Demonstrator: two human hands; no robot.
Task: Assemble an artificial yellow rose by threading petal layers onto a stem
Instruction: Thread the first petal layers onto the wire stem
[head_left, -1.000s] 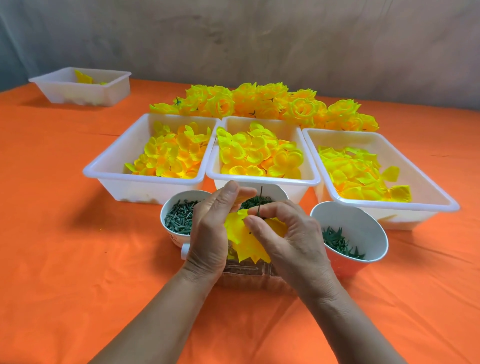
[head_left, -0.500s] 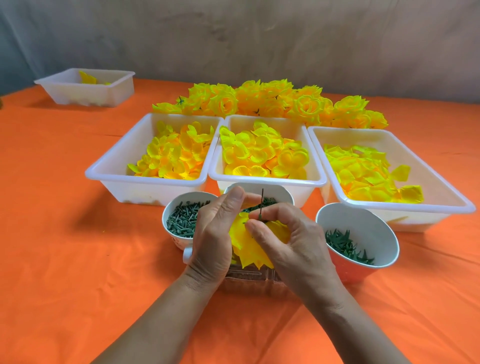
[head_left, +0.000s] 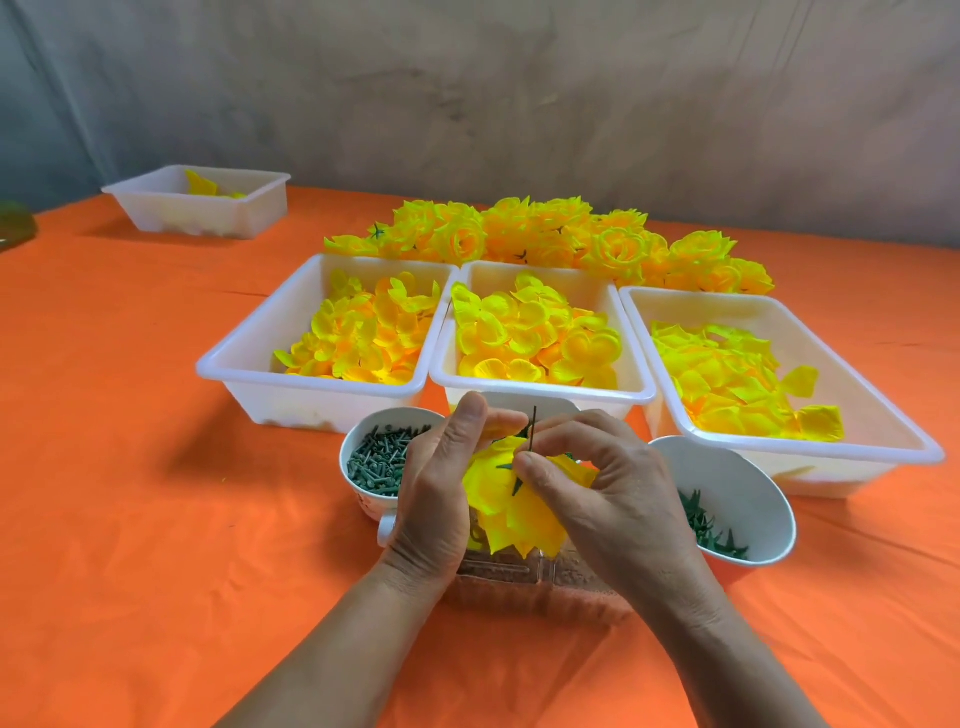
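Between my hands is a half-built yellow rose (head_left: 511, 512), its petals hanging down toward me. A thin dark stem (head_left: 532, 428) sticks up out of it, and a green star-shaped calyx (head_left: 514, 473) lies on the petals around the stem. My left hand (head_left: 436, 488) grips the petals from the left. My right hand (head_left: 608, 493) pinches the calyx at the stem with thumb and forefinger. Both hands hover over a clear plastic box (head_left: 519, 582), partly hidden by them.
Three white trays of loose yellow petals (head_left: 358, 332) (head_left: 535, 338) (head_left: 727, 374) sit behind. Finished roses (head_left: 561, 239) are piled beyond them. White cups hold green pegs (head_left: 379, 462) and green calyxes (head_left: 722, 525). A fourth tray (head_left: 208, 202) is far left on the orange cloth.
A green calyx now shows on the petals around the stem under my right fingertips. The hands stay in nearly the same place.
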